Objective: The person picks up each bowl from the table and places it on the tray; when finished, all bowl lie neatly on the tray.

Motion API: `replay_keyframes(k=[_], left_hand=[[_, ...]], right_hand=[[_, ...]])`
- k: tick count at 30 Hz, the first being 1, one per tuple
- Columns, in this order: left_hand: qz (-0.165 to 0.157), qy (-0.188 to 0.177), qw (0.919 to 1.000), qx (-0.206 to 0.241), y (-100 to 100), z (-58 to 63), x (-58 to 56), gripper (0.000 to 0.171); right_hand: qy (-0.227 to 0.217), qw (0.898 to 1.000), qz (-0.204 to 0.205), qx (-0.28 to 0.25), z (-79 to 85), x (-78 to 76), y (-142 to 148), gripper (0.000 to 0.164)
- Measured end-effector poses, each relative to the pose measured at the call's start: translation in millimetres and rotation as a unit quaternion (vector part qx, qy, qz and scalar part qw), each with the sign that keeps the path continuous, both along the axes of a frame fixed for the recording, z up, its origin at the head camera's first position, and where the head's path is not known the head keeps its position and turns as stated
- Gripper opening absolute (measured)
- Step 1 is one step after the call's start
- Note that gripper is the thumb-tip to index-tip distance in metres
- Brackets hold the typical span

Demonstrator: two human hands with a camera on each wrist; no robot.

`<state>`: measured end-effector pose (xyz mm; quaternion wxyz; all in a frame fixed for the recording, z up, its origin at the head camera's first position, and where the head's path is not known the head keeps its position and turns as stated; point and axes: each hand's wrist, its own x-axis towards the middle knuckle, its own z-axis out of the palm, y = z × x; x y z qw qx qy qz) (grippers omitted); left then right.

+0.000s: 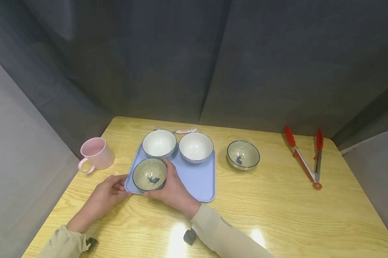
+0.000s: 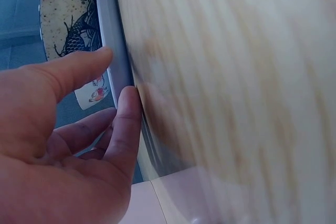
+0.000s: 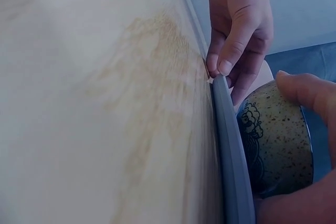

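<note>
A speckled green-grey bowl (image 1: pixel 149 173) with a dark fish drawing stands in the near left part of a blue tray (image 1: pixel 198 182). My right hand (image 1: pixel 174 188) grips this bowl from its right side, thumb at the near wall and fingers at the far rim. At the tray's near left corner, my left hand (image 1: pixel 105 197) pinches the edge, thumb above and fingers at the underside. In the right wrist view the tray edge (image 3: pixel 231 150) runs beside the bowl (image 3: pixel 281 140). Two white bowls, the left one (image 1: pixel 159 143) and the right one (image 1: pixel 196 147), occupy the tray's far side.
A matching speckled bowl (image 1: pixel 243 155) sits on the wooden table (image 1: pixel 261 208) right of the tray. The pink mug (image 1: pixel 100 156) is at the left edge. Red-tipped tongs (image 1: pixel 305 161) lie spread at the right. Behind the white bowls is a pink-and-white handle (image 1: pixel 185 131).
</note>
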<state>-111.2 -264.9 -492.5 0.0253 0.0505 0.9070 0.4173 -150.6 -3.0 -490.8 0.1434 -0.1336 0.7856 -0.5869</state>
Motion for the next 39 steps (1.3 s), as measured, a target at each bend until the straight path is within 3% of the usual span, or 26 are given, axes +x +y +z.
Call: replay_keyframes(k=[16, 39], left_hand=[[0.004, -0.001, 1.0000, 0.003, 1, 1.3, 0.8, 0.061], [0.004, 0.001, 1.0000, -0.003, 0, -0.3, -0.3, 0.062]], right_hand=[[0.025, 0.999, 0.010, 0.022, -0.9, 1.5, 10, 0.135], [0.046, 0.998, 0.014, 0.033, 34.6, -1.0, 42, 0.121]])
